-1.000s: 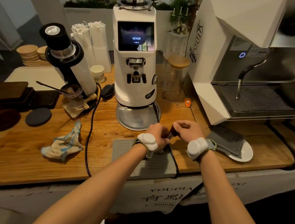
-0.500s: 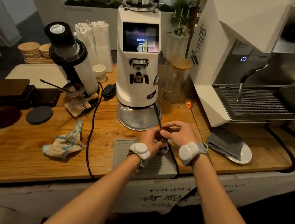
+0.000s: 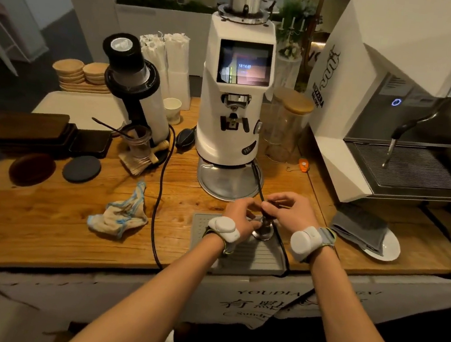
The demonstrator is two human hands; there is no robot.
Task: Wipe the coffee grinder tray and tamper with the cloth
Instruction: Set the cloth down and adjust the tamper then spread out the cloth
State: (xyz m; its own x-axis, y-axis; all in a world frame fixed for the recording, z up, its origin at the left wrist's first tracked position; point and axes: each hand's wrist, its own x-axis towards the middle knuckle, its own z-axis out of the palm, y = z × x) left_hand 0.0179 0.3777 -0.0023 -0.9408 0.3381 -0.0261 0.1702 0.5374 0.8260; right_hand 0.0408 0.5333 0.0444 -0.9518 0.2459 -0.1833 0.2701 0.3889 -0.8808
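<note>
A metal tamper (image 3: 263, 231) stands upright on the grey tamping mat (image 3: 254, 257) near the counter's front edge. My right hand (image 3: 288, 210) grips its dark handle from above. My left hand (image 3: 240, 214) holds its base from the left. Just behind them the white coffee grinder (image 3: 234, 93) stands on its round silver tray (image 3: 224, 183). A crumpled white cloth with blue trim (image 3: 119, 216) lies on the wood to the left, well apart from both hands.
A black power cable (image 3: 158, 191) runs across the counter between cloth and mat. A folded grey cloth on a white saucer (image 3: 384, 249) sits right of my hands. The espresso machine (image 3: 394, 105) fills the right side. A small black grinder (image 3: 133, 84), coasters and trays stand at left.
Both hands have lowered the tamper onto the mat and stayed closed on it. The head camera has shifted slightly, so the scene sits a little to the right.
</note>
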